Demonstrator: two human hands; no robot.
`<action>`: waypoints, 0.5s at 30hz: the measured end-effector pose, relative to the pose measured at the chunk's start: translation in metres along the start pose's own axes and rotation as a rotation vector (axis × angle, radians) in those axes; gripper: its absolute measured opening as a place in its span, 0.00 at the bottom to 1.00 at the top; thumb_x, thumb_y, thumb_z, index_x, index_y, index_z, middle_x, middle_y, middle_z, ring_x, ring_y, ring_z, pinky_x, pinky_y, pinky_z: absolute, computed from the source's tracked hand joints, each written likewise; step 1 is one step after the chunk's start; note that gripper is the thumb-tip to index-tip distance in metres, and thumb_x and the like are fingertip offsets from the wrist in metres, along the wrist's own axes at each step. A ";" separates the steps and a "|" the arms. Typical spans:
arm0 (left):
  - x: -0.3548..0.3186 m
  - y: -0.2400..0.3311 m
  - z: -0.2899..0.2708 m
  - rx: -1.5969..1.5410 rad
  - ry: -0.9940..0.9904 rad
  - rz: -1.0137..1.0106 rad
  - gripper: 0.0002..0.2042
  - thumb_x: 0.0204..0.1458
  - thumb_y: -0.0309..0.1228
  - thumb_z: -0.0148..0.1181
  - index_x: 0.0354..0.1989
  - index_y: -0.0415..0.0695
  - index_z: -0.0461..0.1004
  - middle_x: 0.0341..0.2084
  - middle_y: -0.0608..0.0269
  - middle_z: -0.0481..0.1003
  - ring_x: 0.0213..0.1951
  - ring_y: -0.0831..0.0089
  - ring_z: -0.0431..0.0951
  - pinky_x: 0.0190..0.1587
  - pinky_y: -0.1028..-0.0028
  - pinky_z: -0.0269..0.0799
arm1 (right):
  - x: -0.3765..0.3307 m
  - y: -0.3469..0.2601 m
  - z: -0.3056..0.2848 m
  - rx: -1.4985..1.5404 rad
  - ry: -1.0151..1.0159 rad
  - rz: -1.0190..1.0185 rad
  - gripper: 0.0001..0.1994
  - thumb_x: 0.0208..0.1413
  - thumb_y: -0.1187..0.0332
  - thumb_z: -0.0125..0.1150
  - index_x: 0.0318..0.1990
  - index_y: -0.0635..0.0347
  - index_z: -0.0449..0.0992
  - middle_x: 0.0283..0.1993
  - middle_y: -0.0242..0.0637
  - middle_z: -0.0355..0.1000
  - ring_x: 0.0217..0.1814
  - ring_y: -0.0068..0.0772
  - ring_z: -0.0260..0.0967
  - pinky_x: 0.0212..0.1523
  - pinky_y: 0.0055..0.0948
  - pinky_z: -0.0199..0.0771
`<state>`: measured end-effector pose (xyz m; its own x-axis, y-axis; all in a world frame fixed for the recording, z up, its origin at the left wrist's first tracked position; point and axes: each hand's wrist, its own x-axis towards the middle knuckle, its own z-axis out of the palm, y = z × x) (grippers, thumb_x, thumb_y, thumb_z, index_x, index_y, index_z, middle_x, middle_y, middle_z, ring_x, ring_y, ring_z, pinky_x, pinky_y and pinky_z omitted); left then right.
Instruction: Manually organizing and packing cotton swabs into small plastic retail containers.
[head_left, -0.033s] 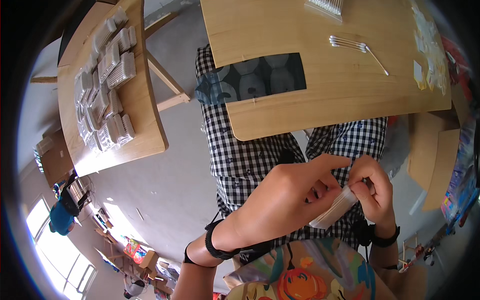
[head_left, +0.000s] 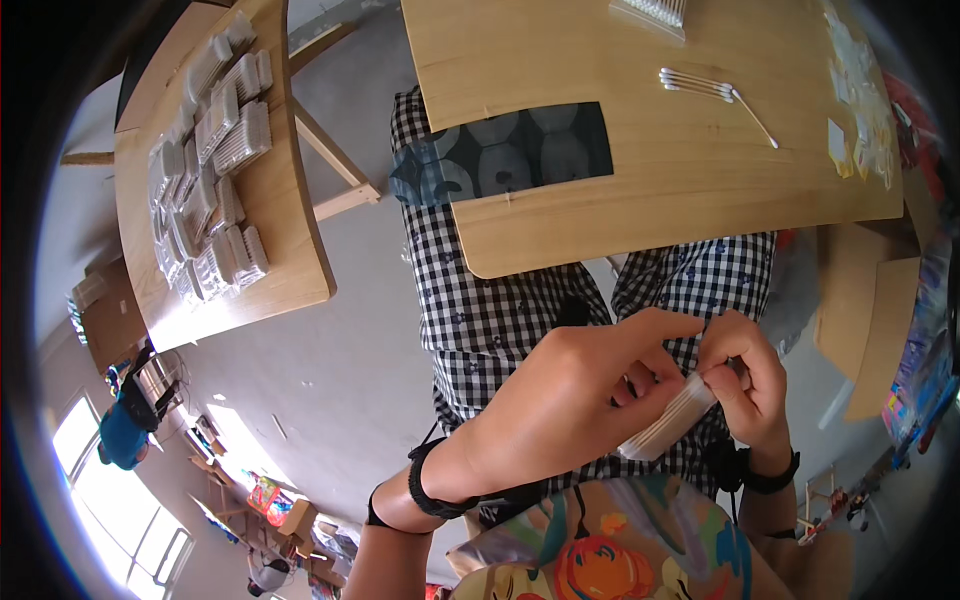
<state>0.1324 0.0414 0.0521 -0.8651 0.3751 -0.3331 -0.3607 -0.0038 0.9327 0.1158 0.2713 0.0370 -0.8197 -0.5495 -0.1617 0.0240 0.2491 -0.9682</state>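
Above my lap, a clear packet of cotton swabs point(head_left: 668, 422) is held at a slant between both hands. My left hand point(head_left: 590, 385) curls around its left side, with the fingertips partly hidden behind the hand. At the packet's upper end, my right hand point(head_left: 745, 375) pinches with thumb and bent forefinger. On the table point(head_left: 560, 235) before me lie several loose cotton swabs point(head_left: 695, 86) side by side, and a single swab point(head_left: 756, 120) slants away from their end. Another swab pack point(head_left: 652, 16) lies at the far edge of the view.
Many filled swab packs point(head_left: 215, 190) are heaped on a second table point(head_left: 290, 255) to the left. Flat clear bags point(head_left: 862, 110) lie along the right table edge. A dark translucent sheet point(head_left: 540, 145) spans the table's notch. Cardboard boxes point(head_left: 870, 310) stand at right.
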 end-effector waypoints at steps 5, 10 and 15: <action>-0.006 0.006 -0.002 -0.035 -0.024 0.010 0.22 0.49 0.19 0.65 0.55 0.40 0.73 0.32 0.62 0.82 0.33 0.77 0.82 0.36 0.78 0.79 | -0.003 0.003 0.000 -0.004 0.010 -0.106 0.02 0.55 0.76 0.59 0.35 0.63 0.72 0.32 0.39 0.70 0.31 0.34 0.66 0.34 0.30 0.66; -0.008 0.011 -0.001 0.065 -0.012 0.025 0.22 0.49 0.20 0.65 0.56 0.40 0.72 0.32 0.60 0.82 0.33 0.75 0.82 0.38 0.76 0.80 | -0.001 -0.002 0.002 -0.084 -0.008 -0.150 0.04 0.56 0.76 0.59 0.36 0.64 0.71 0.32 0.40 0.70 0.30 0.35 0.66 0.32 0.31 0.66; -0.011 0.009 0.003 0.254 0.017 0.146 0.23 0.49 0.21 0.63 0.57 0.41 0.71 0.30 0.58 0.80 0.30 0.66 0.82 0.33 0.73 0.79 | 0.004 -0.010 0.006 -0.183 -0.037 -0.192 0.04 0.55 0.77 0.60 0.36 0.65 0.70 0.29 0.40 0.71 0.25 0.37 0.67 0.26 0.31 0.65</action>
<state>0.1395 0.0397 0.0641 -0.9078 0.3724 -0.1926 -0.1345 0.1764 0.9751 0.1159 0.2621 0.0447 -0.7778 -0.6284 0.0118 -0.2366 0.2753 -0.9318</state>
